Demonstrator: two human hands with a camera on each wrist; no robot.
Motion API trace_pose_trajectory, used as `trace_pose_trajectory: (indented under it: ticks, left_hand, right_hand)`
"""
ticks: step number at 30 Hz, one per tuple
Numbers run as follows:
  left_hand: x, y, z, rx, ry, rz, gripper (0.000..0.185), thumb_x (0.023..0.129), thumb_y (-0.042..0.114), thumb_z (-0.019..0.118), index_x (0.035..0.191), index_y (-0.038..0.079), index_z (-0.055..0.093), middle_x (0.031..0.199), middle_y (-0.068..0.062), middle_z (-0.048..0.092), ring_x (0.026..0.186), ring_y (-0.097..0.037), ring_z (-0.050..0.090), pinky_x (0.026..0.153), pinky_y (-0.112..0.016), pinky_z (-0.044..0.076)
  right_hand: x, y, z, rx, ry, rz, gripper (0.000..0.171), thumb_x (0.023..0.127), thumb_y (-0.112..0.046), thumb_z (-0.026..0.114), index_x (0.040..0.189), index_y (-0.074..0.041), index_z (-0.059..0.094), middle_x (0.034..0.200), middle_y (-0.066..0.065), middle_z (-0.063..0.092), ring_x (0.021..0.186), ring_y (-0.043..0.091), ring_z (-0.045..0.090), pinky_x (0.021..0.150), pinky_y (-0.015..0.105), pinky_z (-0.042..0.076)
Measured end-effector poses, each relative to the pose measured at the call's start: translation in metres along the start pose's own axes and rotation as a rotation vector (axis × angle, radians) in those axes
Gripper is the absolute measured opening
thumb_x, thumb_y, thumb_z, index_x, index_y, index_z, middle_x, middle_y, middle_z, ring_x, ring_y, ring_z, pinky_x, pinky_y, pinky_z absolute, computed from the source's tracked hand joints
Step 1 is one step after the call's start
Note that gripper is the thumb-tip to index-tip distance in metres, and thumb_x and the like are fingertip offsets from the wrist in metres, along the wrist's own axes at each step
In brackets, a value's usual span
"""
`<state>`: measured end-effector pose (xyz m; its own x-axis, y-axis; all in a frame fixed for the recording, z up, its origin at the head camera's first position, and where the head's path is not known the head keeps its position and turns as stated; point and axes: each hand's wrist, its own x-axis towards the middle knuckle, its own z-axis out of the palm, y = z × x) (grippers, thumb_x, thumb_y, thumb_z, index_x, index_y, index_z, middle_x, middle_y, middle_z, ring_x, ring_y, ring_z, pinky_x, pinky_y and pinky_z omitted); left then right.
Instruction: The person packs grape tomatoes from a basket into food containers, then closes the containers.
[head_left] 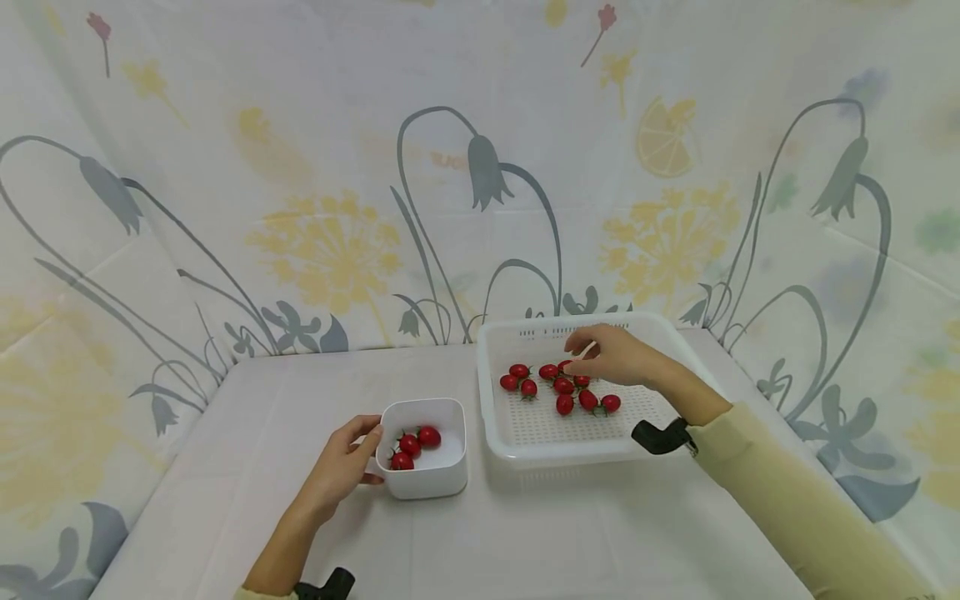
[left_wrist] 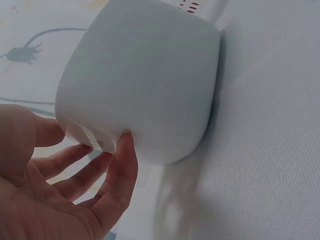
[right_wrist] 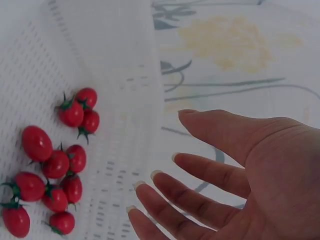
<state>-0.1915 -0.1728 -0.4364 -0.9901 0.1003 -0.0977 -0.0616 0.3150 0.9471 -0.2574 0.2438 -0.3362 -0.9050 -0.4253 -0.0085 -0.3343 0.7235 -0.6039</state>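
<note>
My left hand (head_left: 341,462) holds the left side of a small white square container (head_left: 429,483), which stands on the table. In the left wrist view, the fingers and thumb of that hand (left_wrist: 75,185) are bent about a handle-like part on its wall. Several red cherry tomatoes (head_left: 409,445) lie inside it. My right hand (head_left: 618,354) hovers over a white plastic basket (head_left: 510,433), thumb and fingers apart. Below its fingertips lie several more cherry tomatoes (head_left: 563,386) with green stems. The right wrist view shows nothing in the palm of that hand (right_wrist: 225,190).
A white cloth (head_left: 540,533) covers the table. Behind and at both sides hangs a floral curtain (head_left: 525,250). The basket stands right of the small container, with a narrow gap between them.
</note>
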Motion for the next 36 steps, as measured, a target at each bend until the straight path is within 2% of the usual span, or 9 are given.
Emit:
trace_pose_trajectory:
  ticks: [6, 12, 17, 22, 29, 36]
  left_hand:
    - [0.0, 0.001, 0.0, 0.0, -0.001, -0.003, 0.037, 0.109, 0.02, 0.05, 0.14, 0.001, 0.054, 0.138, -0.019, 0.056, 0.108, -0.031, 0.062, 0.071, -0.038, 0.063]
    - [-0.001, 0.001, 0.0, 0.001, -0.001, -0.004, 0.037, 0.109, 0.021, 0.05, 0.141, 0.001, 0.054, 0.139, -0.019, 0.055, 0.108, -0.031, 0.062, 0.072, -0.039, 0.063]
    - [-0.002, 0.001, 0.0, 0.003, -0.001, -0.004, 0.037, 0.109, 0.021, 0.05, 0.141, 0.001, 0.054, 0.139, -0.019, 0.055, 0.108, -0.03, 0.062, 0.073, -0.039, 0.063]
    - [-0.002, 0.002, 0.0, 0.005, 0.002, -0.002, 0.038, 0.109, 0.021, 0.05, 0.141, 0.001, 0.054, 0.138, -0.019, 0.056, 0.108, -0.03, 0.062, 0.074, -0.039, 0.063]
    - [-0.003, 0.002, 0.0, 0.005, 0.001, -0.004, 0.038, 0.109, 0.021, 0.051, 0.141, 0.002, 0.054, 0.139, -0.018, 0.056, 0.109, -0.03, 0.062, 0.074, -0.039, 0.063]
    - [-0.004, 0.003, 0.0, 0.007, 0.004, -0.007, 0.038, 0.109, 0.021, 0.051, 0.141, 0.002, 0.054, 0.139, -0.019, 0.056, 0.109, -0.031, 0.062, 0.073, -0.039, 0.063]
  right_hand:
    - [0.003, 0.024, -0.016, -0.006, -0.019, 0.092, 0.038, 0.099, -0.022, 0.068, 0.125, 0.005, 0.062, 0.121, 0.023, 0.065, 0.112, 0.039, 0.062, 0.091, 0.049, 0.056]
    - [0.008, 0.05, -0.026, 0.067, -0.077, 0.196, 0.045, 0.099, -0.023, 0.067, 0.13, 0.009, 0.057, 0.129, 0.029, 0.061, 0.113, 0.039, 0.063, 0.094, 0.051, 0.056]
    - [0.013, 0.064, -0.029, 0.12, -0.099, 0.237, 0.046, 0.1, -0.018, 0.065, 0.132, 0.013, 0.052, 0.134, 0.034, 0.056, 0.119, 0.044, 0.061, 0.097, 0.055, 0.055]
    - [0.017, 0.072, -0.029, 0.16, -0.113, 0.279, 0.05, 0.099, -0.016, 0.066, 0.135, 0.015, 0.049, 0.138, 0.036, 0.052, 0.123, 0.049, 0.056, 0.1, 0.055, 0.053]
    - [0.026, 0.085, -0.023, 0.239, -0.124, 0.352, 0.055, 0.099, -0.014, 0.064, 0.14, 0.016, 0.044, 0.137, 0.034, 0.055, 0.131, 0.052, 0.05, 0.107, 0.056, 0.047]
    - [0.037, 0.094, -0.015, 0.314, -0.106, 0.412, 0.054, 0.099, -0.013, 0.064, 0.14, 0.015, 0.045, 0.132, 0.029, 0.059, 0.127, 0.048, 0.054, 0.106, 0.054, 0.049]
